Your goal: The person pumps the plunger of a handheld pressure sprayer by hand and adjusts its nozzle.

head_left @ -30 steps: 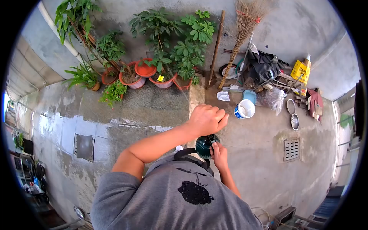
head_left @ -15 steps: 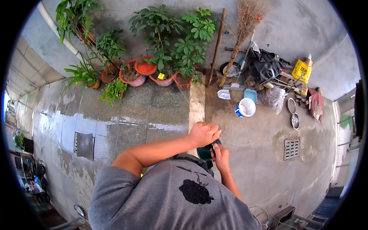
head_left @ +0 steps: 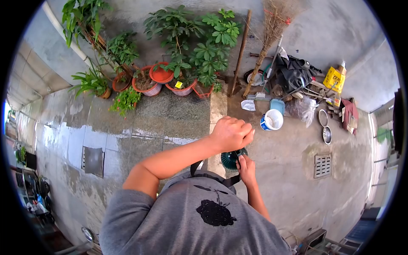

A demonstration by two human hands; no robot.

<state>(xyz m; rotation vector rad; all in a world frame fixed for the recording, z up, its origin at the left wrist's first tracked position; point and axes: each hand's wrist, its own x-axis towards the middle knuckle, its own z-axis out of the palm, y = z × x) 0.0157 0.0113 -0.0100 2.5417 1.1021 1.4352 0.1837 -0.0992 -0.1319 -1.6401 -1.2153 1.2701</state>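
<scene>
My left hand [head_left: 233,134] is closed in a fist above a dark green ribbed round object [head_left: 230,160]; what it holds, if anything, is hidden. The left forearm crosses in front of my body. My right hand [head_left: 246,168] is closed at the right edge of the green object, with the thumb on a small dark part of it. The green object's upper edge is partly covered by my left hand. A black strap [head_left: 232,181] runs across just below the hands.
Potted plants [head_left: 146,86] stand along the wall. A broom [head_left: 264,46] and a wooden pole [head_left: 240,53] lean there. A white bucket [head_left: 272,120], metal bowls [head_left: 327,135], a plastic bag [head_left: 304,109] and a drain grate [head_left: 323,166] are on the right.
Over the last half second my left hand rose away from my body, back to about its earlier height. My right hand and the green object shifted only slightly.
</scene>
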